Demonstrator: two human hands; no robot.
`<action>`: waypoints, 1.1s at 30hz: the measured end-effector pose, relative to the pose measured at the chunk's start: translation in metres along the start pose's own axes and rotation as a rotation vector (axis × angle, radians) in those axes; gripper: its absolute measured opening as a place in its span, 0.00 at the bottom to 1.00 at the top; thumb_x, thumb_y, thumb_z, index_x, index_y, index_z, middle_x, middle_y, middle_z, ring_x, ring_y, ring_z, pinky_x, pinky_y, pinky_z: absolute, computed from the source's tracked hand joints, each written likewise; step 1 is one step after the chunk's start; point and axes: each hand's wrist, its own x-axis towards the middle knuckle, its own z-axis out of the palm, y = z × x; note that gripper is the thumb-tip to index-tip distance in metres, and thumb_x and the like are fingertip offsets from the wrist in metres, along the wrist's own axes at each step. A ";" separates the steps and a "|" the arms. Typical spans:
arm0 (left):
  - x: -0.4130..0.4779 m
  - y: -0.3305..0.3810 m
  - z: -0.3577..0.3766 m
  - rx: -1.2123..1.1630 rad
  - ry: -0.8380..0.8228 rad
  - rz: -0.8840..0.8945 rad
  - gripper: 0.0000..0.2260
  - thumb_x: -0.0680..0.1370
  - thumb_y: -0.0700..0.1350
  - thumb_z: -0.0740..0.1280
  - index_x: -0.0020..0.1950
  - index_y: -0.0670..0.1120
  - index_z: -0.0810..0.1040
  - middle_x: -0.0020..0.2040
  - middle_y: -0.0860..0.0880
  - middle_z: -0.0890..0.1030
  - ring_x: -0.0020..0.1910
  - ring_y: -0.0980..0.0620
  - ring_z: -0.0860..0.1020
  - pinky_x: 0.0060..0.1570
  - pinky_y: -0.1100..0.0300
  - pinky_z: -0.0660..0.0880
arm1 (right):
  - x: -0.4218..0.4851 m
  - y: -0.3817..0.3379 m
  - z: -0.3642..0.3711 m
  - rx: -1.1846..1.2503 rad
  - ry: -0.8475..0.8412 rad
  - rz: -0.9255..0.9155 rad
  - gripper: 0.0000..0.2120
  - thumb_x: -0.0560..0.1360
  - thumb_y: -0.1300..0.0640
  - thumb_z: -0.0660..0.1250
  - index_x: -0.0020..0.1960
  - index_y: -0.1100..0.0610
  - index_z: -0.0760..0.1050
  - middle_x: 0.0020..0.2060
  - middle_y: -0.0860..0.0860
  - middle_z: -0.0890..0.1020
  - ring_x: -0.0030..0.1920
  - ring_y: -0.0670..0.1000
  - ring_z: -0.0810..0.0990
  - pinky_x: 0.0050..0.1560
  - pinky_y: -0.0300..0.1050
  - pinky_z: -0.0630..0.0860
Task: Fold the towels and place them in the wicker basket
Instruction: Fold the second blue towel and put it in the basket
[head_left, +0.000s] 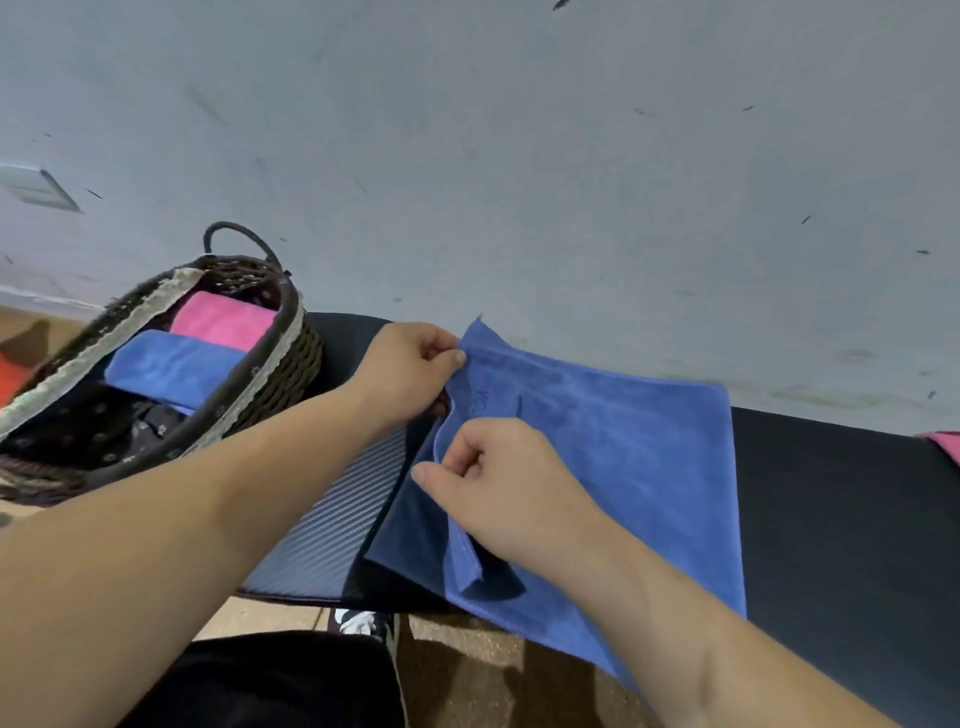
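A blue towel (623, 467) lies spread on the black table (841, 499), its near edge hanging over the front. My left hand (405, 374) pinches the towel's far left corner. My right hand (498, 483) pinches the left edge lower down, where the cloth is lifted into a fold. At the left stands a dark wicker basket (280, 364) with a lace-trimmed lining. Inside it lie a folded blue towel (176, 364) and a folded pink towel (223, 317).
A grey wall (519, 156) rises right behind the table. A pink cloth (945, 447) shows at the right edge of the table. A ribbed dark mat (332, 525) lies between basket and towel. Brown floor and my dark trousers are below the table edge.
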 end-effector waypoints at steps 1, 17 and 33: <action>0.000 -0.005 -0.002 -0.014 0.000 -0.026 0.05 0.80 0.40 0.70 0.54 0.41 0.83 0.41 0.42 0.86 0.28 0.54 0.81 0.29 0.62 0.78 | 0.001 0.001 0.003 0.026 -0.037 0.016 0.15 0.76 0.44 0.71 0.40 0.55 0.77 0.28 0.50 0.79 0.28 0.45 0.76 0.38 0.51 0.81; -0.080 -0.030 -0.006 0.354 -0.165 -0.098 0.11 0.71 0.47 0.76 0.51 0.52 0.79 0.39 0.54 0.82 0.40 0.54 0.80 0.38 0.58 0.76 | -0.023 0.065 -0.055 -0.664 -0.041 0.176 0.34 0.81 0.35 0.56 0.81 0.52 0.57 0.81 0.55 0.56 0.82 0.59 0.50 0.80 0.55 0.55; -0.083 -0.029 -0.008 0.547 -0.221 -0.096 0.12 0.75 0.56 0.72 0.47 0.50 0.75 0.42 0.51 0.80 0.39 0.51 0.80 0.29 0.54 0.80 | -0.023 0.100 -0.070 -0.630 -0.015 0.255 0.35 0.82 0.36 0.52 0.82 0.55 0.55 0.83 0.57 0.47 0.82 0.58 0.40 0.81 0.54 0.45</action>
